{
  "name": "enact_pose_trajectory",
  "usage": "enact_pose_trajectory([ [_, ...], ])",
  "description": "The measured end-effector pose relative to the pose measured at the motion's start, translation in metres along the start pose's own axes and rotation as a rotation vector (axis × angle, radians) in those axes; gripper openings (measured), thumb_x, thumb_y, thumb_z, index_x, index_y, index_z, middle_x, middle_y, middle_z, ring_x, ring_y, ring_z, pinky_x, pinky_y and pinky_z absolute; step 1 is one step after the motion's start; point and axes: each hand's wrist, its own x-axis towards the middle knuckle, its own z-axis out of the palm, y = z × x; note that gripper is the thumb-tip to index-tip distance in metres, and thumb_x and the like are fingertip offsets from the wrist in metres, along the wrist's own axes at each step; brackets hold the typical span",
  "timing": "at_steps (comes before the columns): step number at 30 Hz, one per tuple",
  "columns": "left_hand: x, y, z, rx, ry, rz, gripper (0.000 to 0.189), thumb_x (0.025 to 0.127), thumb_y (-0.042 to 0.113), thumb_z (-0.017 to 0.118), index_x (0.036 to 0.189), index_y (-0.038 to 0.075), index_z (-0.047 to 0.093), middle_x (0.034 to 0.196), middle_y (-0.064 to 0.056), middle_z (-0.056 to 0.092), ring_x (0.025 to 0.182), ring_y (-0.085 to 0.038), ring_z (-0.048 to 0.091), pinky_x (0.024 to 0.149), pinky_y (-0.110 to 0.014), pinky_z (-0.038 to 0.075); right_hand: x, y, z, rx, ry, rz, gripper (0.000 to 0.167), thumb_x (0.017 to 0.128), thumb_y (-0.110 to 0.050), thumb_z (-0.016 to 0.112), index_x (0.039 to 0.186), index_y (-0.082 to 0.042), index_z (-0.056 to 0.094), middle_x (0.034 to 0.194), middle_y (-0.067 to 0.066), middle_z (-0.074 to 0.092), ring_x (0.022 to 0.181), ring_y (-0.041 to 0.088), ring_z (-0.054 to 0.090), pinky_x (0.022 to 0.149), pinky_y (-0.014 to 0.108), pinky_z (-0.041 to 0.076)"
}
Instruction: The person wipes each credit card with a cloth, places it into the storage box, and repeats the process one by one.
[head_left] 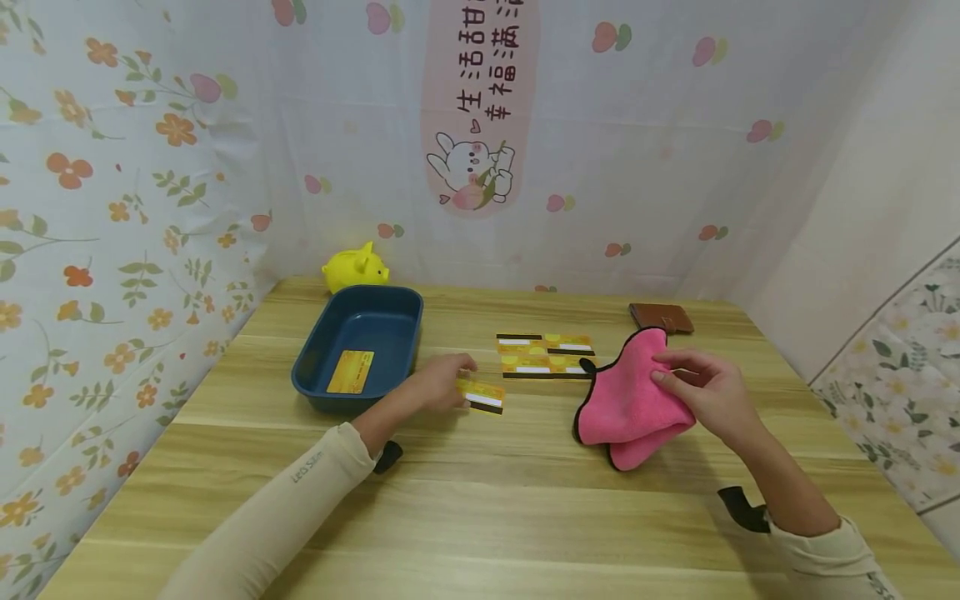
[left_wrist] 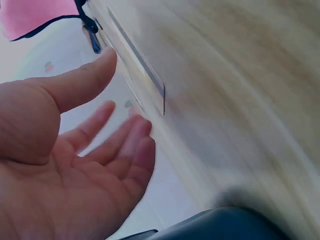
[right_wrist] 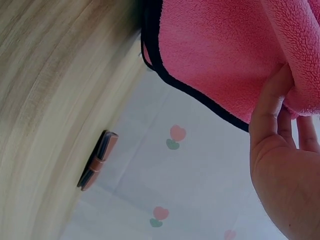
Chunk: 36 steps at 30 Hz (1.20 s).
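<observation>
In the head view, my right hand pinches a pink towel with black edging between thumb and fingers, the cloth hanging above the table. The right wrist view shows the towel's folds at the fingertips. My left hand is beside a yellow card with a dark stripe. Seen from the left wrist, its thumb and loosely bent fingers are apart, with nothing between them, and the card lies flat on the table. Several similar cards lie in a block farther back, left of the towel.
A dark blue basin stands left of my left hand, with a yellow card inside. Behind it sits a yellow piggy bank. A brown wallet lies at the table's back right. A printed curtain hangs behind the table.
</observation>
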Motion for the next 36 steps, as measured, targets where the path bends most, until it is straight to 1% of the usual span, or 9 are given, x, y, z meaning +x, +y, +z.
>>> enact_pose_trajectory([
  [3, 0.0026, 0.0016, 0.0031, 0.036, -0.011, -0.056, 0.061, 0.080, 0.009, 0.084, 0.133, 0.002, 0.054, 0.131, -0.019, 0.060, 0.123, -0.035, 0.055, 0.101, -0.044, 0.047, 0.0008, 0.0011, 0.0003, -0.007, -0.005, 0.007, 0.026, 0.091, -0.003, 0.070, 0.116, 0.006, 0.067, 0.104, -0.016, 0.070, 0.084, 0.004, 0.070, 0.065, 0.018, 0.056],
  [7, 0.0065, 0.0008, 0.0052, 0.057, -0.050, -0.151, 0.065, 0.080, 0.008, 0.083, 0.136, 0.004, 0.049, 0.131, -0.016, 0.055, 0.122, -0.032, 0.053, 0.098, -0.041, 0.049, 0.0019, 0.0023, 0.0001, -0.010, -0.008, 0.010, 0.026, 0.091, -0.004, 0.070, 0.116, 0.005, 0.067, 0.104, -0.016, 0.070, 0.084, 0.004, 0.070, 0.066, 0.018, 0.056],
  [11, 0.0079, -0.0002, 0.0035, 0.069, -0.068, -0.191, 0.066, 0.080, 0.008, 0.083, 0.137, 0.004, 0.048, 0.127, -0.014, 0.053, 0.117, -0.029, 0.053, 0.095, -0.039, 0.049, 0.0020, 0.0030, -0.0010, 0.008, -0.009, -0.001, 0.025, 0.091, -0.002, 0.070, 0.116, 0.005, 0.067, 0.103, -0.015, 0.070, 0.083, 0.005, 0.070, 0.066, 0.019, 0.056],
  [15, 0.0079, -0.0009, 0.0027, 0.068, -0.069, -0.185, 0.067, 0.079, 0.009, 0.084, 0.135, 0.003, 0.049, 0.121, -0.013, 0.056, 0.113, -0.029, 0.054, 0.094, -0.039, 0.050, 0.0018, 0.0035, -0.0017, 0.023, -0.012, -0.007, 0.025, 0.091, 0.000, 0.069, 0.115, 0.006, 0.066, 0.101, -0.014, 0.071, 0.081, 0.006, 0.070, 0.064, 0.019, 0.056],
  [21, 0.0093, -0.0061, 0.0065, 0.064, -0.062, -0.153, 0.063, 0.078, 0.010, 0.086, 0.131, 0.003, 0.052, 0.117, -0.012, 0.058, 0.111, -0.031, 0.054, 0.093, -0.039, 0.049, 0.0002, 0.0044, -0.0017, 0.020, -0.013, -0.008, 0.025, 0.091, 0.000, 0.069, 0.115, 0.006, 0.066, 0.101, -0.014, 0.071, 0.081, 0.005, 0.070, 0.064, 0.019, 0.056],
  [23, 0.0089, -0.0071, 0.0069, 0.076, -0.063, -0.131, 0.060, 0.077, 0.011, 0.086, 0.128, 0.003, 0.055, 0.115, -0.011, 0.059, 0.110, -0.031, 0.054, 0.093, -0.039, 0.049, -0.0002, 0.0048, -0.0016, 0.011, -0.010, -0.009, 0.025, 0.091, 0.000, 0.069, 0.115, 0.007, 0.066, 0.101, -0.014, 0.071, 0.082, 0.005, 0.070, 0.065, 0.018, 0.056],
  [27, 0.0074, -0.0078, 0.0068, 0.137, -0.069, -0.086, 0.052, 0.077, 0.014, 0.087, 0.121, 0.002, 0.063, 0.113, -0.011, 0.062, 0.110, -0.031, 0.056, 0.096, -0.040, 0.046, -0.0010, 0.0053, -0.0015, 0.001, -0.007, -0.007, 0.025, 0.091, 0.000, 0.070, 0.114, 0.007, 0.066, 0.100, -0.014, 0.071, 0.082, 0.004, 0.070, 0.066, 0.018, 0.056],
  [32, 0.0059, -0.0060, 0.0059, 0.166, -0.082, -0.095, 0.048, 0.078, 0.018, 0.086, 0.120, 0.004, 0.067, 0.116, -0.010, 0.063, 0.113, -0.031, 0.055, 0.101, -0.041, 0.042, -0.0013, 0.0033, -0.0013, -0.003, -0.008, 0.004, 0.025, 0.091, -0.002, 0.070, 0.114, 0.007, 0.066, 0.099, -0.015, 0.070, 0.082, 0.004, 0.070, 0.066, 0.017, 0.056],
  [36, 0.0051, -0.0051, 0.0054, 0.182, -0.122, -0.110, 0.049, 0.078, 0.023, 0.086, 0.118, 0.005, 0.066, 0.114, -0.006, 0.062, 0.115, -0.029, 0.053, 0.105, -0.042, 0.035, -0.0019, 0.0023, -0.0013, 0.000, -0.015, 0.017, 0.025, 0.092, -0.003, 0.069, 0.115, 0.006, 0.066, 0.100, -0.015, 0.070, 0.084, 0.004, 0.070, 0.067, 0.018, 0.056],
])
